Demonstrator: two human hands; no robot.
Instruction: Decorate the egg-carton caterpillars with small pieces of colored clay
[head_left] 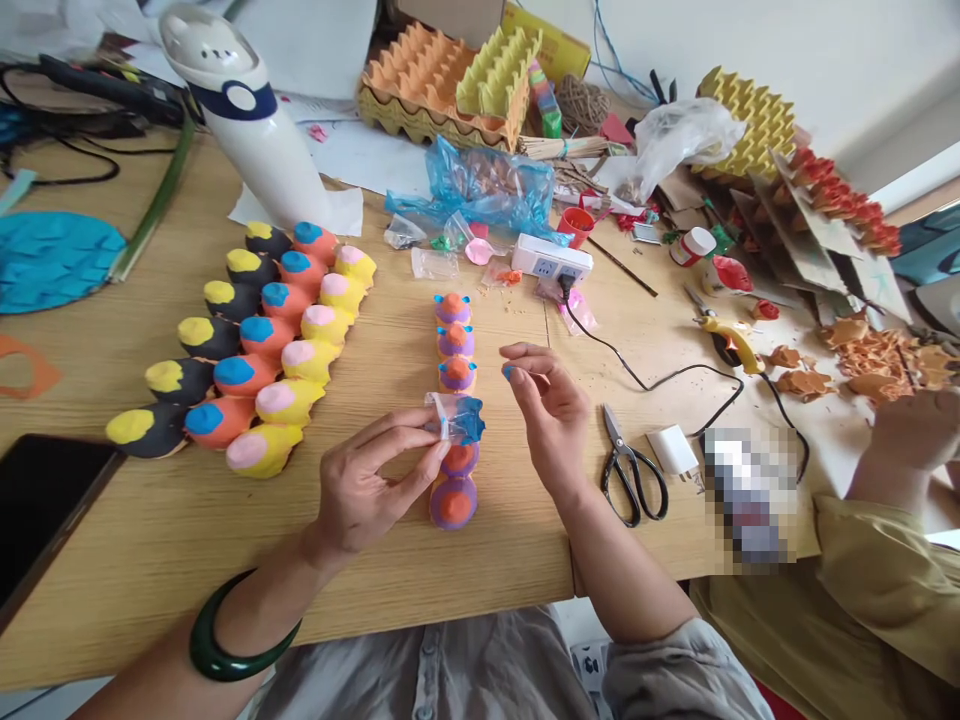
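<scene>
My left hand (382,470) pinches a small clear plastic bag (446,415) with blue clay (470,420) inside. The bag hangs over a row of purple egg-carton cups (455,345) with orange tops, hiding part of it. The far cups carry small blue bits on both sides; the two nearest, such as the end cup (454,502), show only purple and orange. To the right of the row, my right hand (551,410) is closed in a pinch on a tiny piece of blue clay (508,372) between thumb and fingertip.
Left are rows of painted cups (244,370), a white bottle (255,130) and a phone (45,510). Scissors (630,470), a charger (673,450) and a power strip (553,260) with its cable lie right. Egg trays (442,85) stand behind. A co-worker's hand (915,430) is at far right.
</scene>
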